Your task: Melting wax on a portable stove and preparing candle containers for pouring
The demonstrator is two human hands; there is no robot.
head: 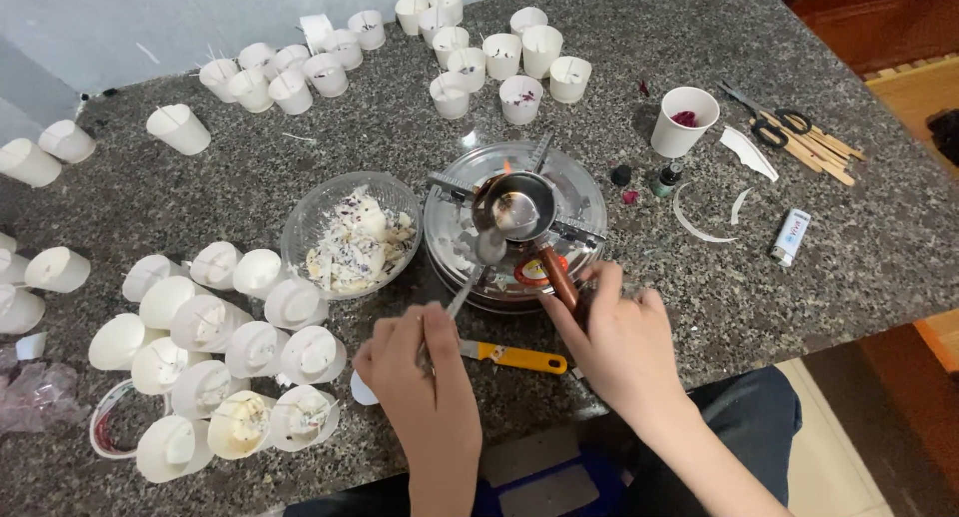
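My left hand (420, 372) holds a metal spoon (478, 262) whose bowl reaches the edge of a small melting pot (519, 205). The pot sits on a round metal burner stand (579, 192) with a small flame behind it. My right hand (619, 337) grips the pot's brown wooden handle (557, 275). A clear bowl (312, 217) of white wax chunks with purple flecks stands left of the burner. An orange-handled knife (514, 357) lies on the counter between my hands.
Many small white paper cups lie tipped over at the left (215, 337) and stand upright at the back (470, 62). At the right are a cup with red petals (684, 120), small bottles (667, 177), scissors (769, 125), wooden sticks (824, 149) and a lighter (791, 235). The granite counter edge (759, 362) runs near me.
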